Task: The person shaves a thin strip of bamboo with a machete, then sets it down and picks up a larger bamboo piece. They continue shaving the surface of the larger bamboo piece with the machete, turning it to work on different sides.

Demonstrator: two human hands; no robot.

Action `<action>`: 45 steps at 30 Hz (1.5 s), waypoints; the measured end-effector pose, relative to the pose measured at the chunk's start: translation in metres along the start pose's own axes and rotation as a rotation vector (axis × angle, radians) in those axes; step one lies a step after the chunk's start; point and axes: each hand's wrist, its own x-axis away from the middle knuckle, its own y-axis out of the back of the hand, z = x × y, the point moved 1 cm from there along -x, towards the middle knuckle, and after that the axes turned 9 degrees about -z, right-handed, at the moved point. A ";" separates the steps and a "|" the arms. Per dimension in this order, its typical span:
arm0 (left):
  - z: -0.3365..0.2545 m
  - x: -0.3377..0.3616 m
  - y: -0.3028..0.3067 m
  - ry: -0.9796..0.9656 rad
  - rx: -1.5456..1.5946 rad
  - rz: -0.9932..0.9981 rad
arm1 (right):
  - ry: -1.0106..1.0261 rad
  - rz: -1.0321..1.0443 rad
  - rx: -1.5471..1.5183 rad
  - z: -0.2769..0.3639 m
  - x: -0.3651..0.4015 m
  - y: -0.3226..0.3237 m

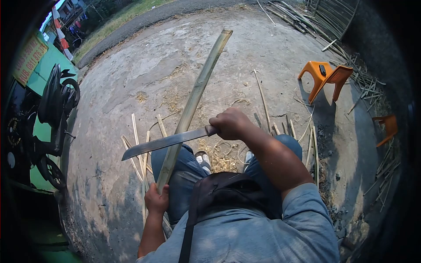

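A long machete [166, 142] is gripped by its handle in my right hand [231, 124], its blade pointing left across a bamboo strip. My left hand [157, 199] is wrapped round the lower end of that bamboo strip [196, 94], which slants up and away over my left thigh. The blade crosses over the strip a little above my knee. Thin bamboo slats [142, 160] lie beside my left leg, and more slats [313, 149] are by my right leg. Pale shavings [221, 158] are heaped between my feet.
An orange plastic chair [322, 79] with a small dark object on its seat stands at the front right. Bamboo poles [298, 22] lie at the far right, with scattered strips [372, 90] below. A motorbike [55, 114] is parked at the left on the concrete ground [118, 83].
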 end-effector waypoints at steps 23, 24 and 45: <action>-0.003 0.000 0.002 0.042 -0.007 0.010 | 0.116 0.037 -0.050 0.020 -0.001 -0.010; 0.000 0.000 0.000 0.039 -0.016 0.003 | 0.094 0.039 -0.055 0.018 -0.001 -0.006; -0.017 -0.001 0.008 0.040 -0.045 0.011 | -0.032 0.081 -0.081 0.015 0.000 -0.007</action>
